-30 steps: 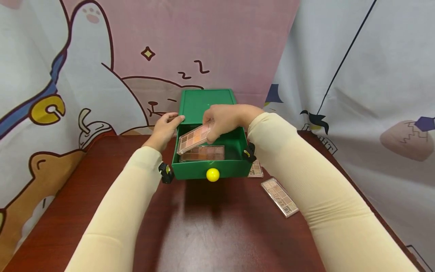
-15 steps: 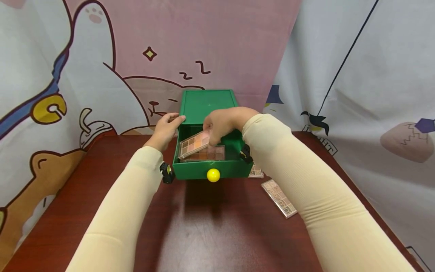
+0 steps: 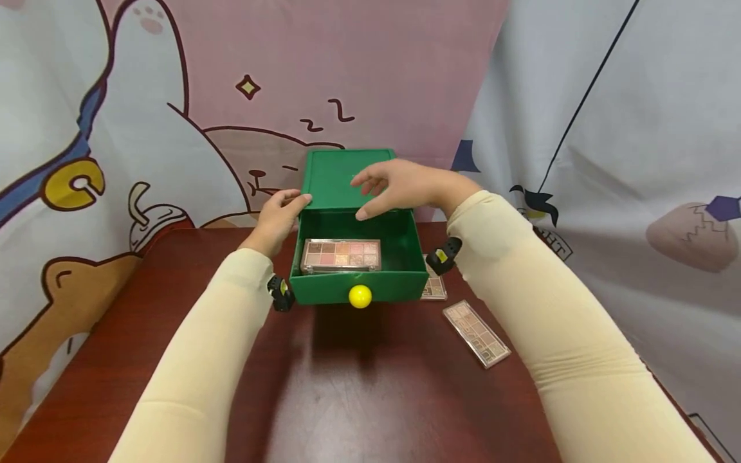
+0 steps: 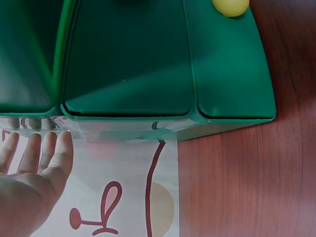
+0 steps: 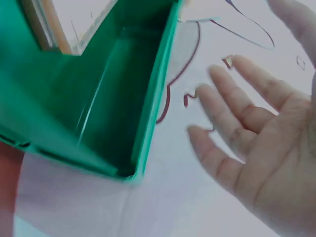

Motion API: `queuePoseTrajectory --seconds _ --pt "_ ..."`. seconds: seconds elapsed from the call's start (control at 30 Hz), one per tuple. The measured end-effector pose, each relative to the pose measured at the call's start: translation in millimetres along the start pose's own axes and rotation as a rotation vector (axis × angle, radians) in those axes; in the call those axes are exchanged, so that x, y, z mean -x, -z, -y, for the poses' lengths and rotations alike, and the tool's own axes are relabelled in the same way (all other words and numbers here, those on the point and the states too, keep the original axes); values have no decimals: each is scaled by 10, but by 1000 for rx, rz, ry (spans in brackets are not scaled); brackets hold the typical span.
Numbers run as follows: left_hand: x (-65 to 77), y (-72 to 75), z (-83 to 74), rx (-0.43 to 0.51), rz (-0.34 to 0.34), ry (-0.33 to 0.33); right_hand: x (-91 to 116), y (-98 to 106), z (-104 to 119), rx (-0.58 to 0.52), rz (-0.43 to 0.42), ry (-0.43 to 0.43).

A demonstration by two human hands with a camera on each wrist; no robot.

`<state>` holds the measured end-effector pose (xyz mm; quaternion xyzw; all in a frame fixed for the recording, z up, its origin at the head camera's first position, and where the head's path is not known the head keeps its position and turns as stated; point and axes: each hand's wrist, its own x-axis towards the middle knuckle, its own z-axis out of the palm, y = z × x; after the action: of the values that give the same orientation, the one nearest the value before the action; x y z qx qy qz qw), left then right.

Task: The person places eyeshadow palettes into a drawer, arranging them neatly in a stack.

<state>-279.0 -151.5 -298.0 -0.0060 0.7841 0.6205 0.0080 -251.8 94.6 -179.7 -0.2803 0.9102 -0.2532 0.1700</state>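
Observation:
A green box (image 3: pixel 327 177) stands on the table with its drawer (image 3: pixel 324 290) pulled out; a yellow knob (image 3: pixel 360 296) is on the front. Inside the drawer, at the left, lies an eyeshadow palette (image 3: pixel 341 253), and the right wrist view shows stacked palettes (image 5: pixel 81 19) there. My left hand (image 3: pixel 274 222) rests against the box's left side, thumb at the top edge; its fingers (image 4: pixel 61 155) look straight in the left wrist view. Over the box's right part hovers my right hand (image 3: pixel 408 186), fingers spread and holding nothing.
Two more eyeshadow palettes lie on the table right of the drawer: a nearer palette (image 3: pixel 476 333) and a farther palette (image 3: pixel 434 286), partly hidden by the drawer. Behind the brown table (image 3: pixel 324 399) hangs a printed cloth (image 3: pixel 405 77). Black wrist cameras (image 3: pixel 444 255) sit on both sleeves.
My right hand lowered the tilted eyeshadow palette into the drawer, let it go flat on top of the other, and rose up and to the right. My left hand stayed at the box's side.

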Motion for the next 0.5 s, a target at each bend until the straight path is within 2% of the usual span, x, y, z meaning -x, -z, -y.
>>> queuePoseTrajectory --seconds 0.13,0.3,0.5 --pt "2 -3 -17 6 -5 4 182 26 -253 -197 -167 21" --pt "1 -14 -2 7 -7 12 373 -97 -626 -422 -350 38" --pt "-1 -11 5 14 -8 6 611 -349 -1040 -627 -470 15"
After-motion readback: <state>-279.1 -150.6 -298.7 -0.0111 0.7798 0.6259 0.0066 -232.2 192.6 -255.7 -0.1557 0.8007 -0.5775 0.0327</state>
